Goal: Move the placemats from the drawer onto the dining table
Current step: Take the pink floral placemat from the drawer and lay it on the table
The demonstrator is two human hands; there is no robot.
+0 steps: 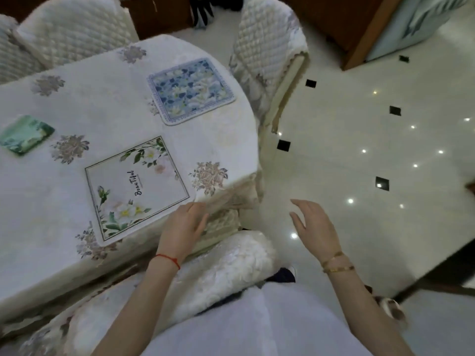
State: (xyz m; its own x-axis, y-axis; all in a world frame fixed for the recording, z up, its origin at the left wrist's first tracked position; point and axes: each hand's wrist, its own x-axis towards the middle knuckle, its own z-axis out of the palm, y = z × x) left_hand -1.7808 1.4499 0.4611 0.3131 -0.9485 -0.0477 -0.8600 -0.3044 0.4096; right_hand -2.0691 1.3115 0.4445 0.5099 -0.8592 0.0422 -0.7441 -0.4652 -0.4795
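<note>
Beside left fingers point(198, 214), white placemat point(136, 186)

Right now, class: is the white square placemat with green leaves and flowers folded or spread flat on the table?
Spread flat. The white square placemat with green leaves and flowers shows its whole dark border and all four corners, lying smooth on the tablecloth.

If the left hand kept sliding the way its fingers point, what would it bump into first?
Probably the white floral placemat: the left hand sits at the table edge with fingers aimed toward its near corner, though depth is uncertain.

Both hands open, fingers relaxed: left point(183, 227) lower, right point(312, 224) raised.
</note>
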